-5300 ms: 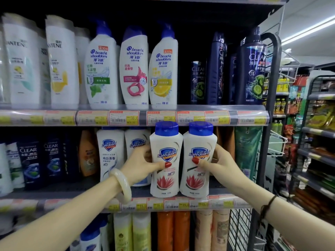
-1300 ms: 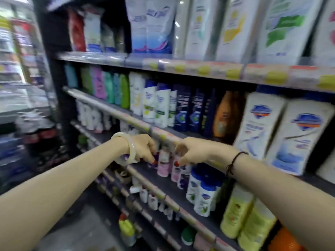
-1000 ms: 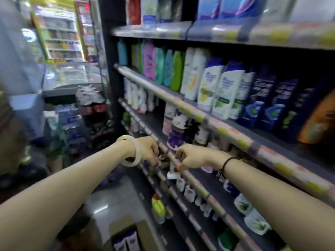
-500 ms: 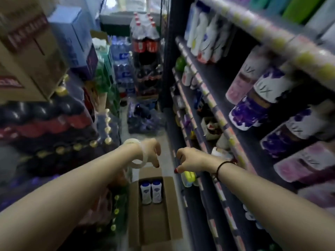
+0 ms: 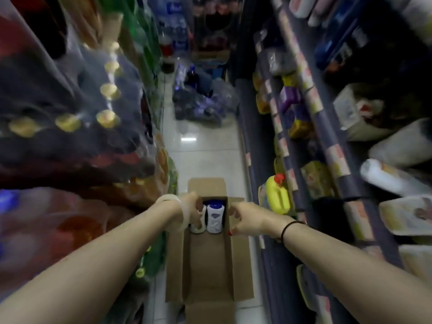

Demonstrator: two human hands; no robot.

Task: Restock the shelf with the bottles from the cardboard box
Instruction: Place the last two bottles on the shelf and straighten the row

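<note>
Down on the floor, the cardboard box [image 5: 208, 260] sat open in the aisle w/ its flaps folded out, mostly bare inside. Two white bottles stood upright side by side at the far end of the box: the right bottle [image 5: 215, 218] showed its blue cap and a blue logo on the front, while the left bottle [image 5: 200, 222] was half hidden behind the left hand [image 5: 190, 208]. That hand, w/ a pale bangle [image 5: 180, 210] on the wrist, hung over the left bottle, fingers curled downward; contact w/ the bottle couldn't be told, so whether it gripped anything wasn't clear. The right hand [image 5: 249, 222], red nail polish and a thin dark cord [image 5: 286, 229] at the wrist, hovered above the box's right flap, just beside the right bottle, fingers loosely bent and holding nothing. To the right ran the shelf [image 5: 325, 155] w/ price-tag strips along its edges, stock on it badly blurred; a yellow jug w/ red cap [image 5: 278, 195] stood low near the box. On the left, shrink-wrapped drink packs [image 5: 70, 108] w/ yellow caps were stacked, also blurred. More wrapped packs [image 5: 201, 101] lay further down the pale tiled floor [image 5: 203, 157].
</note>
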